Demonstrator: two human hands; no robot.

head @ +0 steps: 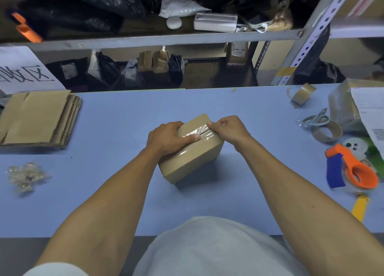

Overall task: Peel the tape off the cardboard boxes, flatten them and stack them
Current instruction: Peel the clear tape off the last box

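We have only one view, from a wide-angle camera on the person's head. It looks forward and steeply down, over the white shirt point(207, 248), at the blue table point(116, 117), which fills the middle of the picture. The near edge of the table is close under us. The metal shelves point(145, 39) stand behind the far edge, and straight lines bend near the borders.

We've got one small brown box point(190, 151) mid-table, still shut, clear tape point(199, 131) wrinkled across its top; flattened cardboard stack point(39, 118) sits at 10 o'clock.
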